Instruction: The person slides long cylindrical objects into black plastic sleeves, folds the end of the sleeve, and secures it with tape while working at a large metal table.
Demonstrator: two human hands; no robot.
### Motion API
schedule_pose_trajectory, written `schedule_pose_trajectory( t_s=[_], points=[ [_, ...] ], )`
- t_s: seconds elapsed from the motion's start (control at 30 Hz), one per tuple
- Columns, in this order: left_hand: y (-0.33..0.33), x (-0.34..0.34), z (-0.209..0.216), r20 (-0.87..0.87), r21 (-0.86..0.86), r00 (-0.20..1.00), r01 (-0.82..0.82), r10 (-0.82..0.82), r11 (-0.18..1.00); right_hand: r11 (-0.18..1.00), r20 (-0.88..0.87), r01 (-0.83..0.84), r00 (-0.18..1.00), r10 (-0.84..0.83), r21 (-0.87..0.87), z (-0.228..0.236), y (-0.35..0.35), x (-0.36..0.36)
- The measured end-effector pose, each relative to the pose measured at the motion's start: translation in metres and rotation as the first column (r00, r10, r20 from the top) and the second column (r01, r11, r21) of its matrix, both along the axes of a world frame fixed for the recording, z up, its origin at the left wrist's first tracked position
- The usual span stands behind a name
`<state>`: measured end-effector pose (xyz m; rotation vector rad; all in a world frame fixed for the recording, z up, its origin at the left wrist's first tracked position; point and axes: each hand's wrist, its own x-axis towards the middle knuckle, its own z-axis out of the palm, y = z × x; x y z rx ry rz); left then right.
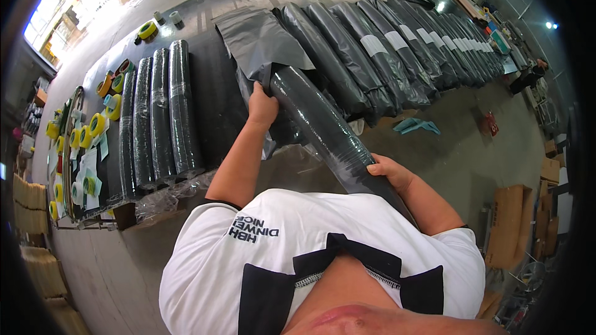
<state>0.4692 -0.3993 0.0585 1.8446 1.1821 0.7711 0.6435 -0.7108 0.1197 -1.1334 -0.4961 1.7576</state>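
A thick black roll wrapped in clear, shiny film (pixel 320 121) slants from the table toward my body. Its far end meets the mouth of a grey plastic bag (pixel 261 34), which lies spread on the table. My left hand (pixel 263 107) pinches the bag's near edge beside the roll, fingers closed and partly hidden by the plastic. Around the roll's near part my right hand (pixel 394 172) is closed, thumb on top and the other fingers out of sight underneath. How far the roll reaches inside the bag is hidden.
Several film-wrapped rolls (pixel 180 108) lie at the left, near yellow tape rolls (pixel 97 124). To the right, a long row of grey bagged rolls (pixel 323 56) carries some white labels. Blue gloves (pixel 416 126) lie beyond my right hand, and a cardboard box (pixel 508 226) stands at the right.
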Motion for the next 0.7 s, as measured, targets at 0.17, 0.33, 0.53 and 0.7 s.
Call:
schedule_pose_trajectory(
  t_s=[0.17, 0.33, 0.53, 0.7],
  points=[
    [-0.05, -0.009, -0.001, -0.243, -0.023, 0.935, 0.262, -0.26, 0.965, 1.0, 0.239, -0.015, 0.971, 0.017, -0.008, 0.008, 0.005, -0.006],
    [-0.132, -0.032, 0.027, -0.452, -0.06, 0.776, 0.466, -0.44, 0.883, 1.0, 0.489, 0.003, 0.872, -0.004, 0.001, 0.003, 0.024, -0.018],
    [-0.127, -0.09, 0.048, 0.259, -0.471, 0.943, 0.311, -0.208, 0.826, 0.979, 0.713, 0.089, 0.673, -0.197, 0.186, -0.052, 0.069, -0.029],
    [0.059, -0.144, 0.043, 0.708, -0.686, 0.632, 0.509, 0.316, 0.521, 0.953, 0.792, -0.133, 0.593, -0.143, 0.271, -0.009, 0.205, -0.122]
  ],
)
